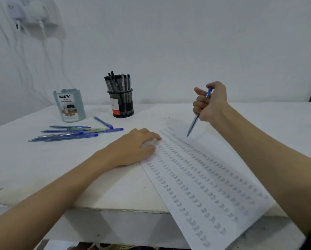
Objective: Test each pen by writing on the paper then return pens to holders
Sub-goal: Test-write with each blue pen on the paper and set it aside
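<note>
On the white table (42, 168), a black mesh pen holder (123, 103) stands at twelve o'clock, a pale green plastic organizer (69, 106) at eleven, loose blue pens (75, 133) at ten, and a printed paper sheet (205, 186) at four.

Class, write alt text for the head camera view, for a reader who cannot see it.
A person's right hand grips a blue pen, tip down just above a sheet of paper covered in rows of marks, while the left hand presses the sheet's edge. Behind lie loose blue pens, a black mesh holder of pens and a pale blue holder.

white table (33, 170) bears paper (214, 179), loose blue pens (73, 133), two holders (70, 106).
</note>
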`<control>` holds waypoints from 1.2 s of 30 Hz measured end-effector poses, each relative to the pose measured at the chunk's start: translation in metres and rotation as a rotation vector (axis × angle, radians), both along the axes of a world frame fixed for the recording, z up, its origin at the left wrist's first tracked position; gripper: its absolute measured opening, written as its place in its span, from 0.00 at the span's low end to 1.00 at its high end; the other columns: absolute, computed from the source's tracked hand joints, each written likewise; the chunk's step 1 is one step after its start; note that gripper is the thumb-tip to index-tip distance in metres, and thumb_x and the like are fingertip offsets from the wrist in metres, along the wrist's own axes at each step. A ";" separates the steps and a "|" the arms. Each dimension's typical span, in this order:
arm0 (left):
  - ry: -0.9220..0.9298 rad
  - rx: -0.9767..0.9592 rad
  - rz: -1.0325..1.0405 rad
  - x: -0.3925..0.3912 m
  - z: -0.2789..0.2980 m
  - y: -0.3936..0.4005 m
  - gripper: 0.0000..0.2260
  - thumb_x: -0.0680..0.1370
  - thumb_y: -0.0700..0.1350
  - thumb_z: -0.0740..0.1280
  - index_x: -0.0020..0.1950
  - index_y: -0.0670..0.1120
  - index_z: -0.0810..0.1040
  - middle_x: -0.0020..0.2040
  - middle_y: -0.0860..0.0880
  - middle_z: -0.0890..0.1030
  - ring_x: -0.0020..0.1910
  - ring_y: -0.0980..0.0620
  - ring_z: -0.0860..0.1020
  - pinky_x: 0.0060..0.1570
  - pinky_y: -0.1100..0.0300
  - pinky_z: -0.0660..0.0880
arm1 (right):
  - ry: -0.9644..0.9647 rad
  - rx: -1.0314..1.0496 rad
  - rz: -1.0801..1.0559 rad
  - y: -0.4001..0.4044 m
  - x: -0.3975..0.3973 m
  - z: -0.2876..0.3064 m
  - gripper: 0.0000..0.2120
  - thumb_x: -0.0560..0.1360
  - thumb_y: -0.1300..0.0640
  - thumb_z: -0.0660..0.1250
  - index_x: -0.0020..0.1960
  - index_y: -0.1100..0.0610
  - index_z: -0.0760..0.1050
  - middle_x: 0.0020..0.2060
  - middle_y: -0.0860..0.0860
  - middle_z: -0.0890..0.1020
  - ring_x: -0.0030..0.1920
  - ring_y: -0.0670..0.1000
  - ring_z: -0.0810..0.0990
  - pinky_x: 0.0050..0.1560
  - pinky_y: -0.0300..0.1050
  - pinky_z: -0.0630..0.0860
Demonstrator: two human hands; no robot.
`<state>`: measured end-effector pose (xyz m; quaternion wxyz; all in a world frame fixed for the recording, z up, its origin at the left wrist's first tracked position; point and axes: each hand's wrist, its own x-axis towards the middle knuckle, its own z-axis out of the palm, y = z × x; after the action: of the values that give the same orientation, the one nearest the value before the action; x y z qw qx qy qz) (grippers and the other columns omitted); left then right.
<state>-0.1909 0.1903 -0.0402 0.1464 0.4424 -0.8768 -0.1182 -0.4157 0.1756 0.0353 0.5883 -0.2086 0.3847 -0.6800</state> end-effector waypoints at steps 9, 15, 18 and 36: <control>-0.027 -0.016 0.020 -0.001 0.007 -0.018 0.15 0.81 0.52 0.56 0.67 0.56 0.68 0.65 0.57 0.67 0.64 0.57 0.65 0.65 0.54 0.64 | 0.244 -0.003 0.118 -0.018 -0.001 -0.009 0.22 0.80 0.53 0.50 0.44 0.67 0.76 0.41 0.64 0.82 0.32 0.54 0.78 0.32 0.41 0.70; -0.123 -0.027 0.073 -0.013 0.012 -0.040 0.17 0.81 0.45 0.54 0.71 0.50 0.66 0.69 0.52 0.66 0.66 0.54 0.65 0.66 0.55 0.63 | 0.568 0.046 0.218 -0.028 -0.001 -0.023 0.16 0.79 0.53 0.61 0.39 0.63 0.77 0.32 0.57 0.80 0.26 0.50 0.77 0.31 0.37 0.68; -0.099 -0.068 0.056 -0.021 0.013 -0.050 0.17 0.81 0.46 0.55 0.70 0.49 0.66 0.68 0.52 0.67 0.65 0.54 0.65 0.65 0.56 0.64 | 0.676 0.045 0.081 -0.039 0.005 -0.033 0.10 0.73 0.64 0.67 0.35 0.58 0.70 0.22 0.51 0.69 0.20 0.46 0.65 0.25 0.36 0.60; 0.062 -0.056 0.036 -0.030 -0.009 -0.074 0.28 0.71 0.56 0.52 0.69 0.48 0.69 0.65 0.53 0.68 0.63 0.55 0.66 0.64 0.59 0.64 | 1.215 -0.261 0.008 -0.052 0.029 -0.068 0.17 0.68 0.69 0.66 0.24 0.60 0.64 0.23 0.57 0.72 0.15 0.43 0.67 0.17 0.33 0.61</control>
<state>-0.2207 0.1158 -0.0492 0.1878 0.4499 -0.8668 -0.1047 -0.3871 0.1238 -0.0326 0.2366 -0.6300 0.5635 -0.4791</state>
